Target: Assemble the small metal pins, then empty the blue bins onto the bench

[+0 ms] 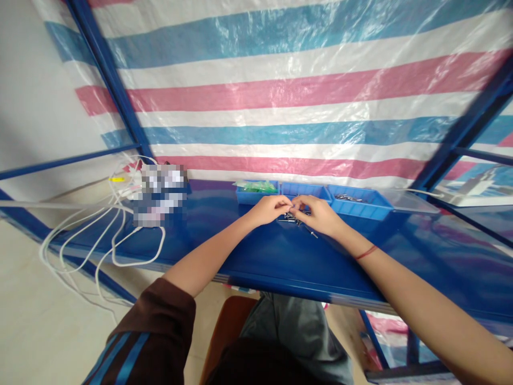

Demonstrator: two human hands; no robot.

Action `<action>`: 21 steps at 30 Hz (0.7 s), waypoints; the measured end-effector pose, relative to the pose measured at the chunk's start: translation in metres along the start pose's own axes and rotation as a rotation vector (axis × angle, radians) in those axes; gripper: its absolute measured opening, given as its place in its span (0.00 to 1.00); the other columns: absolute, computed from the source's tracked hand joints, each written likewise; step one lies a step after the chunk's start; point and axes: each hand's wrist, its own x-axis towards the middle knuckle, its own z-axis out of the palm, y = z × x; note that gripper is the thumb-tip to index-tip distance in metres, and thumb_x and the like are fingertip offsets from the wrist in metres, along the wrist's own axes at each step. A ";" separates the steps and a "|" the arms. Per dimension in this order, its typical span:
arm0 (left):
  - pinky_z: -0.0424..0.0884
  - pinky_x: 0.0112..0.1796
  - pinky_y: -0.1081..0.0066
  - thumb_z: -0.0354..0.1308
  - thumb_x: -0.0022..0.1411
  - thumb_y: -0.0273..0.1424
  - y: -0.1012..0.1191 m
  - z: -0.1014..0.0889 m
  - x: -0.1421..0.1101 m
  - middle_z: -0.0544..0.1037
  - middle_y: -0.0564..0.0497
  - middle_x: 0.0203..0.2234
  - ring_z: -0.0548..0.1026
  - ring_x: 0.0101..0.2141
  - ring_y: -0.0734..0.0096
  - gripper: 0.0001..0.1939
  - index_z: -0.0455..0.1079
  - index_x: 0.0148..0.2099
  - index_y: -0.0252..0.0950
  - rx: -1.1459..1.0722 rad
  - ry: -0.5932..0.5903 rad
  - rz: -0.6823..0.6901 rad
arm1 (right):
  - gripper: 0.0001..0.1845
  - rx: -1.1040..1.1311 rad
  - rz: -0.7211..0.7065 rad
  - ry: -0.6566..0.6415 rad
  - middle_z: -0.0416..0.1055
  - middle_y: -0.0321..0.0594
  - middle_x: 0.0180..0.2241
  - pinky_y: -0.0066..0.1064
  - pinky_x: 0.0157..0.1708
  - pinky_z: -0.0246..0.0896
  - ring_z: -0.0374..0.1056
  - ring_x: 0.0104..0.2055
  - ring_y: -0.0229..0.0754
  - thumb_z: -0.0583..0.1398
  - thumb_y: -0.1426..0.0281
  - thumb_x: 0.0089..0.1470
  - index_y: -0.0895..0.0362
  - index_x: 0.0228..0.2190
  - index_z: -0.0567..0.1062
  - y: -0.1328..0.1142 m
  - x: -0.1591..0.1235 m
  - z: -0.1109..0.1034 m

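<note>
My left hand [269,208] and my right hand [316,213] meet fingertip to fingertip over the blue table [256,251], both pinched on a tiny part I cannot make out. Just under the fingers lies a small heap of dark metal screws [294,217], one stray lying nearer to me. Behind the hands stand three blue bins in a row: the left bin [256,191] holds green pieces, the middle bin [306,190] sits right behind my fingers, and the right bin [358,202] holds metal parts. A red string circles my right wrist.
White cables [116,235] loop over the table's left end beside a blurred box [160,193]. A clear tray [412,202] stands to the right of the bins. A striped tarp hangs behind, and blue frame bars slant at both sides.
</note>
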 end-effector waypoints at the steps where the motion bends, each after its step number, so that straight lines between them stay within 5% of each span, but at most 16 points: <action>1: 0.66 0.38 0.72 0.55 0.59 0.30 0.001 0.001 0.000 0.76 0.51 0.30 0.73 0.32 0.73 0.06 0.69 0.37 0.33 -0.115 0.034 -0.019 | 0.13 0.047 0.040 0.039 0.74 0.40 0.28 0.34 0.34 0.62 0.68 0.30 0.41 0.57 0.62 0.54 0.57 0.34 0.76 -0.002 0.000 0.001; 7: 0.64 0.34 0.75 0.59 0.57 0.35 0.012 0.005 0.001 0.71 0.56 0.26 0.68 0.26 0.82 0.13 0.62 0.41 0.35 -0.578 0.113 -0.191 | 0.17 0.470 0.207 0.171 0.76 0.42 0.32 0.36 0.36 0.65 0.71 0.34 0.43 0.61 0.56 0.50 0.56 0.34 0.75 -0.010 0.003 0.003; 16: 0.66 0.34 0.74 0.61 0.55 0.40 0.017 0.005 0.000 0.72 0.53 0.28 0.69 0.30 0.78 0.16 0.69 0.40 0.32 -0.467 0.038 -0.235 | 0.17 0.489 0.229 0.236 0.73 0.38 0.27 0.34 0.33 0.64 0.67 0.30 0.40 0.62 0.54 0.48 0.56 0.30 0.75 -0.008 0.004 0.004; 21: 0.66 0.37 0.73 0.62 0.53 0.44 0.015 0.006 -0.001 0.72 0.52 0.31 0.69 0.31 0.79 0.19 0.69 0.39 0.33 -0.578 0.008 -0.268 | 0.19 0.590 0.273 0.223 0.75 0.39 0.29 0.35 0.35 0.65 0.69 0.31 0.41 0.64 0.54 0.44 0.56 0.32 0.76 -0.012 0.005 0.001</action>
